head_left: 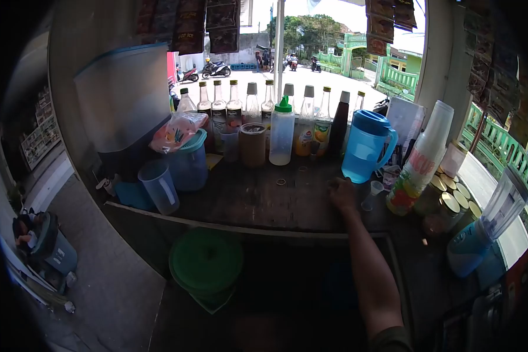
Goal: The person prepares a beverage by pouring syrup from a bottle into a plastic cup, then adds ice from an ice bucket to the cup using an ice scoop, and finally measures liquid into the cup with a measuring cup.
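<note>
My right hand reaches over the dark wooden counter, its fingers curled down close to the surface. Whatever may be inside the fingers is hidden. Just beyond the hand stands a blue lidded pitcher, its handle to the right and some liquid inside. To the right of the hand is a small clear cup. Left of it, a rubber-band-like ring lies on the wood. A squeeze bottle with a green cap stands farther back. My left hand is out of view.
Several syrup bottles line the window. A clear measuring jug and lidded tub stand left. Stacked plastic cups, gold-lidded jars and a blender stand right. A green-lidded bucket sits below the counter.
</note>
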Demonstrator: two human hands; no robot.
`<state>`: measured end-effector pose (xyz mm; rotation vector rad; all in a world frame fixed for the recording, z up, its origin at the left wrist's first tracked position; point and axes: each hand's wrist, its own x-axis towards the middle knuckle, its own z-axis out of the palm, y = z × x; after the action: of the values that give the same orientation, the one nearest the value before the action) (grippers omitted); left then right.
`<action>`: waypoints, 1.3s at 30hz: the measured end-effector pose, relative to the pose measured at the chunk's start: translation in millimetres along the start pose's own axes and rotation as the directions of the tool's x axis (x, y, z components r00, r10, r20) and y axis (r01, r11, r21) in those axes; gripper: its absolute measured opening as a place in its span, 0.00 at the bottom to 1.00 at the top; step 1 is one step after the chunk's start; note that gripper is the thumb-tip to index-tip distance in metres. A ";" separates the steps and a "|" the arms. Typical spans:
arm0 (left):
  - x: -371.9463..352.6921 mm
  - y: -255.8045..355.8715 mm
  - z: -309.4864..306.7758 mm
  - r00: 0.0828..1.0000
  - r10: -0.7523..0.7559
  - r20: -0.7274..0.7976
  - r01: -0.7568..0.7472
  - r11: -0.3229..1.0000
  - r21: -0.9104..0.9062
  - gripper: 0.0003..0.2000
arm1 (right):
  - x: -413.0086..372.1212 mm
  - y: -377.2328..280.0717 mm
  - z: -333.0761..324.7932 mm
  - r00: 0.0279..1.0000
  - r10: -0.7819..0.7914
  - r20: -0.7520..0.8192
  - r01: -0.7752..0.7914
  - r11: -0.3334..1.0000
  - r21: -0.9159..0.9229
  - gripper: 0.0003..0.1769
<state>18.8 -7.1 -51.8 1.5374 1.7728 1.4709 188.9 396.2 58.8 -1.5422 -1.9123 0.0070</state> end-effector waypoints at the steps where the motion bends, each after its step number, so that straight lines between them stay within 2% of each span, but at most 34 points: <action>1: 12.6 9.7 -4.6 0.999 -0.041 -0.022 0.039 0.997 -0.061 0.07 | 4.7 4.4 -0.3 0.996 0.083 0.042 -0.085 0.995 0.052 0.13; 3: 54.9 12.2 -17.8 0.977 0.212 0.012 -0.212 0.977 -0.016 0.08 | 10.6 13.3 14.4 0.997 0.044 0.061 -0.048 0.996 0.077 0.12; 4: 113.5 32.5 -29.7 0.941 0.328 -0.084 -0.329 0.944 0.010 0.07 | 12.0 9.9 14.0 0.997 0.077 0.025 -0.077 0.997 -0.017 0.12; 5: 146.4 53.7 -36.6 0.928 0.346 -0.139 -0.357 0.932 -0.067 0.07 | 14.4 9.1 13.0 0.993 0.112 -0.022 -0.113 0.988 -0.107 0.12; 6: 180.3 62.2 -39.7 0.897 0.398 -0.194 -0.420 0.903 -0.087 0.06 | 18.5 6.7 14.1 0.994 0.107 -0.015 -0.108 0.987 -0.116 0.12; 7: 212.9 71.4 -40.3 0.893 0.403 -0.200 -0.432 0.892 -0.133 0.04 | 26.0 3.7 17.1 0.995 0.089 0.044 -0.092 0.994 0.058 0.12; 8: 245.2 74.3 -37.7 0.894 0.420 -0.157 -0.438 0.893 -0.104 0.04 | 33.8 0.1 17.8 0.993 0.061 0.097 -0.082 0.970 0.229 0.12; 9: 277.5 76.6 -32.8 0.903 0.423 -0.079 -0.426 0.905 -0.019 0.05 | 40.3 -7.0 17.7 0.994 0.056 0.095 -0.076 0.972 0.222 0.12; 10: 303.9 73.3 -24.3 0.908 0.420 0.002 -0.419 0.905 0.070 0.07 | 45.7 -18.2 19.4 0.997 -0.024 0.071 0.007 0.973 0.230 0.12; 11: 327.8 57.7 -8.9 0.904 0.427 -0.001 -0.426 0.902 0.070 0.07 | 51.7 -29.0 21.5 0.994 -0.101 0.042 0.088 0.966 0.241 0.12; 13: 375.5 22.6 21.8 0.899 0.425 0.105 -0.437 0.878 0.194 0.10 | 61.6 -46.5 30.0 0.995 -0.096 -0.004 0.095 0.972 0.216 0.11; 14: 387.3 14.4 30.8 0.896 0.431 0.104 -0.444 0.874 0.199 0.10 | 66.8 -51.9 35.0 0.995 -0.090 -0.040 0.096 0.978 0.188 0.11; 17: 402.8 -0.6 51.0 0.899 0.398 0.183 -0.435 0.858 0.272 0.12 | 76.4 -51.3 52.9 0.990 -0.138 0.030 0.134 0.983 0.124 0.11; 19: 393.6 -0.3 53.4 0.905 0.360 0.225 -0.423 0.812 0.403 0.11 | 80.6 -45.2 55.1 0.982 -0.156 0.105 0.141 0.980 0.139 0.12; 21: 392.6 0.3 53.9 0.900 0.363 0.239 -0.431 0.817 0.383 0.09 | 83.4 -42.9 51.4 0.968 -0.173 0.184 0.147 0.978 0.148 0.12; 24: 395.6 3.9 50.6 0.913 0.307 0.269 -0.394 0.835 0.385 0.06 | 88.5 -43.9 58.2 0.959 -0.102 0.265 0.061 0.985 0.159 0.10; 26: 391.7 0.5 53.3 0.912 0.313 0.263 -0.397 0.832 0.386 0.06 | 90.9 -38.5 73.4 0.945 -0.323 0.057 0.326 0.943 -0.066 0.11; 30: 396.1 2.1 53.9 0.906 0.340 0.253 -0.418 0.812 0.407 0.06 | 115.9 -62.3 70.2 0.965 -0.234 0.123 0.245 0.965 -0.090 0.16; 32: 395.5 2.3 53.5 0.905 0.347 0.245 -0.421 0.814 0.399 0.05 | 126.6 -64.6 72.3 0.928 -0.304 0.217 0.340 0.927 -0.157 0.20; 35: 394.5 2.7 53.6 0.903 0.362 0.232 -0.427 0.816 0.390 0.04 | 132.0 -74.9 62.3 0.905 -0.310 0.291 0.375 0.904 -0.204 0.14; 39: 395.4 0.4 55.4 0.898 0.377 0.225 -0.438 0.804 0.402 0.04 | 145.7 -62.1 80.6 0.899 -0.369 0.235 0.415 0.890 -0.189 0.12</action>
<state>-69.6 365.8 60.3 2.3194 1.8600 1.1275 84.3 535.8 92.6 -1.3040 -2.4291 -0.2668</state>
